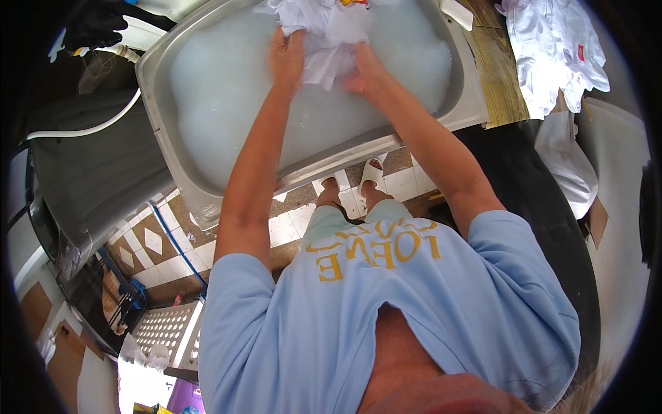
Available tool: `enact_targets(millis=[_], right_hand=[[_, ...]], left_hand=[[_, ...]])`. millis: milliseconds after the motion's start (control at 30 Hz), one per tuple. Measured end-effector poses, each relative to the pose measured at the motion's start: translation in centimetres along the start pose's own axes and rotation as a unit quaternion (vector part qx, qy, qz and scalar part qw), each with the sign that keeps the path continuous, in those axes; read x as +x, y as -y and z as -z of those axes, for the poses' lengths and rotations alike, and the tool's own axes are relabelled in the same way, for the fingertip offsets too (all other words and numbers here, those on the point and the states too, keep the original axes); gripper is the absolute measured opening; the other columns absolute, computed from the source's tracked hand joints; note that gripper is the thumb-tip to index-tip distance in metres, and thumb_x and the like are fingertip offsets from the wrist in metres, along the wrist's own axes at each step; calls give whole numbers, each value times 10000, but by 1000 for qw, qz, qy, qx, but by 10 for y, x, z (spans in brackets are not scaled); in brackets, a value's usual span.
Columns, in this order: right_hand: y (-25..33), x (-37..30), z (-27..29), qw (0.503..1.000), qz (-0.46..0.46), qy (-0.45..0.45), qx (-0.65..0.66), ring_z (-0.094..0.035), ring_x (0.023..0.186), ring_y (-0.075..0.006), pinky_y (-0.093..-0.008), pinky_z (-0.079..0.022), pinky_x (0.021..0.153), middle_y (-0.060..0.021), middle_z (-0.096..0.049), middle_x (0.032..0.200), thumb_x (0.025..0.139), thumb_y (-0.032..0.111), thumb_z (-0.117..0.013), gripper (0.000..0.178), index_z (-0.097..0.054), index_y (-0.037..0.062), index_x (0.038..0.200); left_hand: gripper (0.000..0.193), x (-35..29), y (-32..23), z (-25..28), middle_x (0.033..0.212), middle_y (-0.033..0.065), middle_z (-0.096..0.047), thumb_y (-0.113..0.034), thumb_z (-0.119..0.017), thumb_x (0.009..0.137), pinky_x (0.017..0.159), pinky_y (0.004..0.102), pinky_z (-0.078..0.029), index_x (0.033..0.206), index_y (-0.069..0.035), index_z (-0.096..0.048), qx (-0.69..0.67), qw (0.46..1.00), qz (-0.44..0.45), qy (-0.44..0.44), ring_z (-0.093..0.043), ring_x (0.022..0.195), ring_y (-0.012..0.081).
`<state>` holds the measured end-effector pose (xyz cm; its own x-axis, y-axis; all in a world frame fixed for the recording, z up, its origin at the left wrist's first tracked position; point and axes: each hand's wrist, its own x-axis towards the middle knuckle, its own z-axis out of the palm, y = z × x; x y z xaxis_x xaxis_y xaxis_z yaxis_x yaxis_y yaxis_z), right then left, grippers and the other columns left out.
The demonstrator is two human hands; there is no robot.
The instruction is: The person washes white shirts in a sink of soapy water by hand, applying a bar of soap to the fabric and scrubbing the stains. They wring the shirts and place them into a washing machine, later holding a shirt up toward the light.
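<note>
While in left grip (287, 58) and right (366, 68), white cloth (327, 40); yellow shirt lettering (379, 256).

White cloth (329, 48) cut off, tub (471, 83) cropped

Wooden board (502, 83) — white garments (555, 55) on it, grey tub (472, 96) — cloudy water (227, 90)
</note>
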<state>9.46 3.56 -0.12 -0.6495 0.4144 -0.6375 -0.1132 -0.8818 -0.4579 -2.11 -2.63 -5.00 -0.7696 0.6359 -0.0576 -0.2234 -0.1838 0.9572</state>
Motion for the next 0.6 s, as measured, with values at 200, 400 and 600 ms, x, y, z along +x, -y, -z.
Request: enact_targets(millis=[200, 400, 600], right_hand=[[-25, 81, 45, 926, 346, 87, -121, -589, 998, -259, -417, -499, 874, -100, -575, 1139, 960, 372, -401, 418, -472, 55, 1224], [-22, 43, -12, 998, 46, 13, 37, -613, 881, -192, -371, -545, 650, -59, -600, 990, 951, 352, -439, 327, -510, 77, 1113], [-22, 73, 51, 996, 82, 21, -19, -632, 783, -158, -345, -537, 590, -39, -610, 942, 906, 326, -536, 324, -527, 57, 1086]], left_hand=[[325, -49, -19, -78, 932, 87, -655, -293, -731, 732, 732, 323, -478, 944, -58, -654, 380, 902, -201, -34, -627, 819, 183], [237, 17, -6, -18, 642, 103, -651, -261, -717, 746, 577, 345, -468, 818, -35, -695, 357, 927, -114, -30, -574, 565, 163], [193, -25, -21, -64, 640, 100, -652, -198, -705, 750, 542, 306, -454, 832, -24, -695, 363, 919, -136, 66, -550, 559, 106]])
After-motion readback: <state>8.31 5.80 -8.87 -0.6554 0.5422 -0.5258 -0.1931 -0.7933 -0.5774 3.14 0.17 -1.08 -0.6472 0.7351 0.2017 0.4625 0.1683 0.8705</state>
